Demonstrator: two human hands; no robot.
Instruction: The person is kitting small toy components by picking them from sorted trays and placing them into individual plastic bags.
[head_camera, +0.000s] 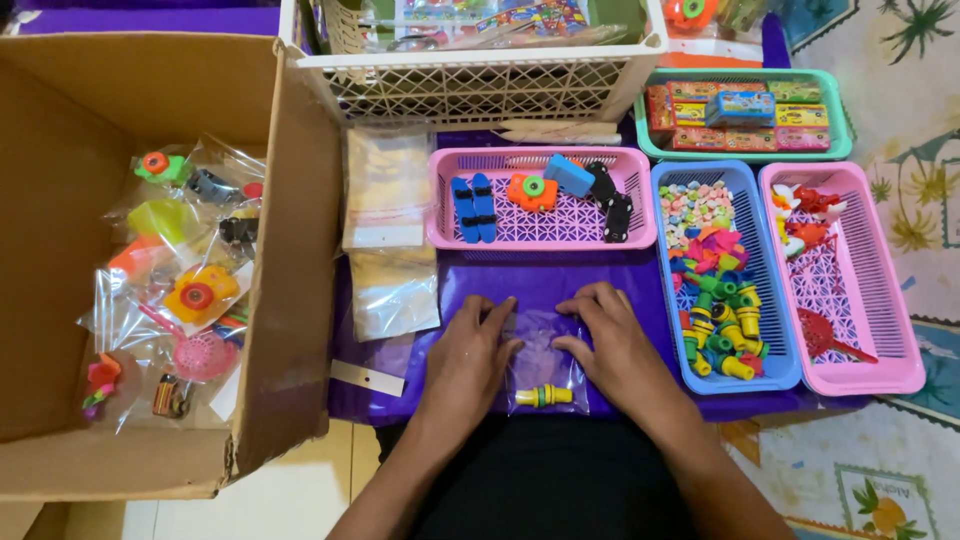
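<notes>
While both hands press flat on a small clear bag (545, 368) lying on the purple cloth (560, 275) at six o'clock, neither one is closed around anything. The left hand (472, 352) rests palm down with its fingers spread over the bag's left edge; the right hand (610, 345) lies the same way over its right edge and top. Inside the bag a yellow and green whistle-like toy (543, 396) sits near the bottom, and some pale purple piece shows faintly above it, too blurred to tell.

At nine o'clock a cardboard box (300, 250) already holds many filled bags (180, 290) of toys, so a good share of the packing looks done. Plenty is left, though: at eleven o'clock a stack of empty clear bags (388, 235) waits beside the box, at twelve o'clock a pink basket (540, 235) holds blue, orange and black toys, at two o'clock a blue basket (770, 375) is well stocked with candy and small coloured pieces, and beyond it a second pink basket (880, 370) holds red and white toys.
</notes>
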